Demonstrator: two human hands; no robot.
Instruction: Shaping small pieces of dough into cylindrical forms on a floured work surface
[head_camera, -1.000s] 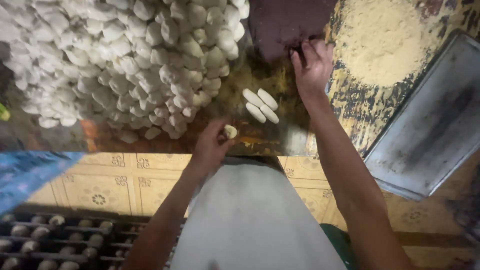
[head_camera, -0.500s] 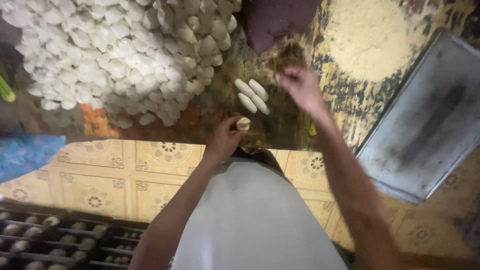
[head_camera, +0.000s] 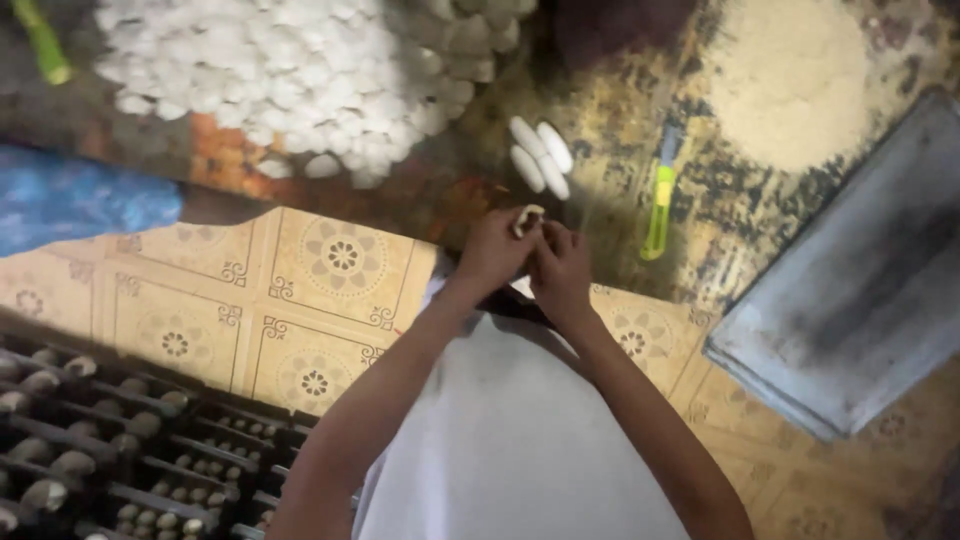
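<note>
Together, both hands (head_camera: 528, 258) around dough piece (head_camera: 527, 217)

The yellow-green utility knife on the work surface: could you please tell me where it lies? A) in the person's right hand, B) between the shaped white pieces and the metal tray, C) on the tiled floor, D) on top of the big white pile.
B: the yellow-green utility knife lies untouched on the surface, right of the three shaped white pieces and left of the metal tray; both hands are together on a small dough piece.

big heap of white oval dough pieces (head_camera: 300, 70), three more laid side by side (head_camera: 540, 157), mound of tan flour (head_camera: 795, 80), yellow-green handled cutter (head_camera: 658, 210), grey metal tray (head_camera: 860, 290) (pretty scuffed), blue plastic sheet (head_camera: 80, 200), patterned floor tiles (head_camera: 300, 290)
</note>
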